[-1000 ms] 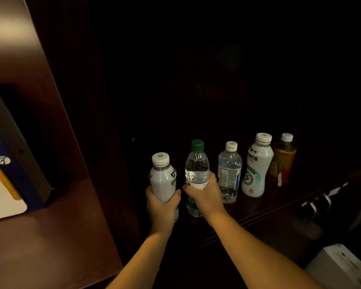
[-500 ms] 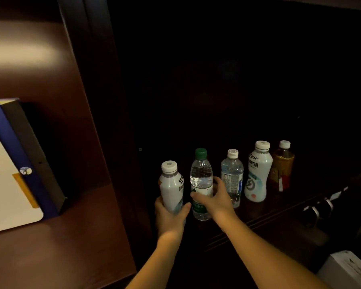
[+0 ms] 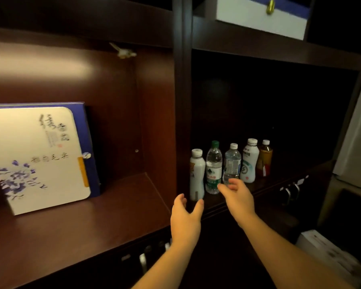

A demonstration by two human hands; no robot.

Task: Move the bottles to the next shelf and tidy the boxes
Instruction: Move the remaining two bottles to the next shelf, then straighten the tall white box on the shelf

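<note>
5 bottles stood in a row in the dark right shelf bay [image 3: 279,174]: a white bottle [image 3: 197,174], 2 clear water bottles [image 3: 214,170], a second white bottle [image 3: 249,163] and an amber-filled one [image 3: 264,159]. The left hand [image 3: 186,217] and right hand [image 3: 237,197] were both spread and empty just in front of them. A blue-and-white box [image 3: 38,155] leaned upright in the lit left bay.

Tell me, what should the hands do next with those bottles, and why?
Probably close the left hand around the white bottle at the left end of the row. Both hands are open and empty; the right hand hovers by the green-capped bottle. All five bottles stand in the dark right shelf, while the lit left shelf has bare space beside the box.
</note>
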